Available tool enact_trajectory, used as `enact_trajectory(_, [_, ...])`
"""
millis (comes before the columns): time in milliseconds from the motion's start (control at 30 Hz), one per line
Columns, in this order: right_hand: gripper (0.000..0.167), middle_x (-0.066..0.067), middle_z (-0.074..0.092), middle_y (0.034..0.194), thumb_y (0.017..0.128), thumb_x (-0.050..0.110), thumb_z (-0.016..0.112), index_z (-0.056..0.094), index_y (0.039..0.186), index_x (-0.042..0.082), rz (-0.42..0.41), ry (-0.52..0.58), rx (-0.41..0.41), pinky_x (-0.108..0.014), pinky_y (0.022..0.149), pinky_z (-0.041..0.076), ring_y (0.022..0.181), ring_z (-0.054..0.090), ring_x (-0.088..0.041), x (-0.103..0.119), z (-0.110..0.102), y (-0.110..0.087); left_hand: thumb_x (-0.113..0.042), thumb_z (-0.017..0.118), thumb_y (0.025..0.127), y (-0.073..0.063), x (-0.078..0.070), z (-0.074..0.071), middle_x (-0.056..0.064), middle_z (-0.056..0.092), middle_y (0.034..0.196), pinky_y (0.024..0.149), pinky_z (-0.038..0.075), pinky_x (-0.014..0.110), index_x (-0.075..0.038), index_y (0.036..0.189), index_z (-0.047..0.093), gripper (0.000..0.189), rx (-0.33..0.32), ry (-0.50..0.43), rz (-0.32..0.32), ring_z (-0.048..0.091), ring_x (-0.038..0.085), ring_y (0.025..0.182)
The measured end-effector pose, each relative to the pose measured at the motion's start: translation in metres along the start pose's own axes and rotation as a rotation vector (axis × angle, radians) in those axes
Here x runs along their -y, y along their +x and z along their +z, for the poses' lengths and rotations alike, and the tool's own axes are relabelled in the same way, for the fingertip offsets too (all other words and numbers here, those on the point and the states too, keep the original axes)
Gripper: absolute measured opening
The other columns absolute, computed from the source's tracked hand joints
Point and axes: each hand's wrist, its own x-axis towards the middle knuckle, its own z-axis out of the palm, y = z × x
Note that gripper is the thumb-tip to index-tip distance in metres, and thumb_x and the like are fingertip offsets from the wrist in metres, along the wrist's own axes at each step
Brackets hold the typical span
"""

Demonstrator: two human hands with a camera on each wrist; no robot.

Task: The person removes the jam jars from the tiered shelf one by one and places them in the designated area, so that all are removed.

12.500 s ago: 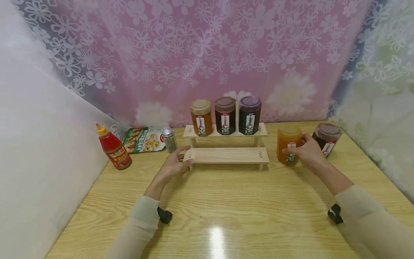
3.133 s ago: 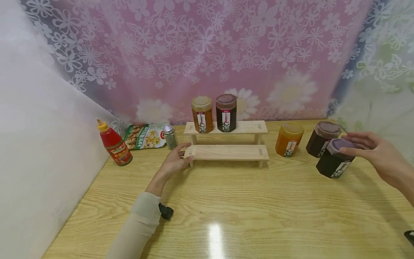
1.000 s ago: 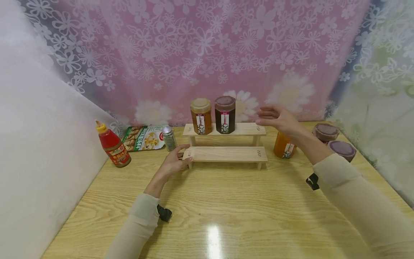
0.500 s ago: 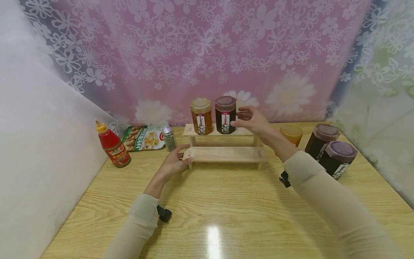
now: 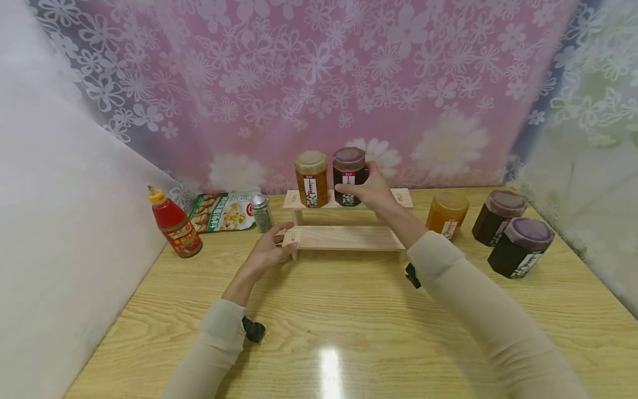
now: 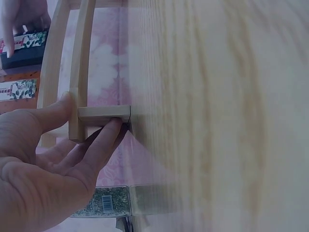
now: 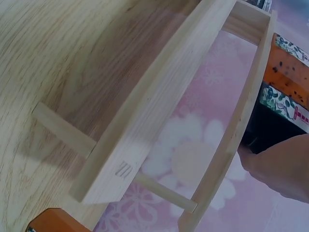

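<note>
A two-tier wooden rack [image 5: 349, 237] stands mid-table in the head view. My left hand [image 5: 269, 249] pinches the left end of its lower board; in the left wrist view the thumb [image 6: 58, 113] lies on the board and fingers curl beneath. On the upper board, a dark jam jar [image 5: 349, 159] with a maroon lid stands upright. My right hand [image 5: 372, 191] grips this jar from its right side, thumb across the label. Left of it sits an amber jam jar [image 5: 311, 178] with a yellowish lid. The right wrist view shows the dark jar [image 7: 273, 123] behind the upper board.
Right of the rack stand an orange jar [image 5: 448, 213], a maroon-lidded dark jar [image 5: 498, 217] and a purple-lidded dark jar [image 5: 521, 247]. To the left are a red sauce bottle [image 5: 175, 224], a green-and-white food packet [image 5: 224, 212] and a spice shaker [image 5: 261, 213].
The purple-lidded jar has gone from the upper board to the table's right side. My right hand has since come back left and taken hold of the maroon-lidded jar. The left hand stays put.
</note>
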Motion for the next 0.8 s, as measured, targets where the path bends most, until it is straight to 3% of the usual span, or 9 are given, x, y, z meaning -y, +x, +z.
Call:
enact_trajectory(167, [0.085, -0.021, 0.046, 0.151, 0.09, 0.018, 0.084, 0.031, 0.155, 0.003, 0.003, -0.052, -0.037, -0.049, 0.116, 0.043, 0.139, 0.048, -0.036, -0.001, 0.005, 0.002, -0.009, 0.067, 0.102, -0.001, 0.0, 0.0, 0.026, 0.034, 0.163, 0.105, 0.053, 0.052, -0.017, 0.159, 0.043, 0.062, -0.005, -0.001, 0.001, 0.038, 0.042, 0.148])
enact_trajectory(400, [0.079, -0.017, 0.051, 0.146, 0.09, 0.021, 0.084, 0.037, 0.151, 0.006, 0.027, -0.126, -0.059, -0.05, 0.111, 0.047, 0.134, 0.052, -0.034, -0.002, 0.001, -0.004, -0.01, 0.067, 0.103, -0.001, 0.001, 0.002, 0.025, 0.044, 0.156, 0.103, 0.054, 0.049, -0.018, 0.158, 0.044, 0.061, 0.0, -0.005, 0.001, 0.051, 0.039, 0.139])
enact_trajectory(500, [0.08, -0.016, 0.052, 0.146, 0.089, 0.024, 0.085, 0.039, 0.152, 0.007, 0.016, -0.143, -0.049, -0.051, 0.111, 0.046, 0.134, 0.052, -0.034, -0.003, -0.003, -0.009, -0.009, 0.067, 0.103, -0.001, 0.0, 0.002, 0.025, 0.042, 0.158, 0.103, 0.054, 0.05, -0.018, 0.158, 0.044, 0.061, -0.01, -0.006, 0.0, 0.05, 0.039, 0.14])
enact_trajectory(800, [0.075, -0.016, 0.056, 0.143, 0.087, 0.018, 0.086, 0.046, 0.149, 0.007, 0.005, -0.081, -0.027, -0.051, 0.113, 0.044, 0.133, 0.053, -0.033, -0.006, -0.017, -0.025, -0.01, 0.067, 0.103, -0.001, -0.001, 0.001, 0.028, 0.042, 0.157, 0.103, 0.054, 0.05, -0.016, 0.159, 0.042, 0.062, -0.007, 0.007, -0.004, 0.05, 0.041, 0.14])
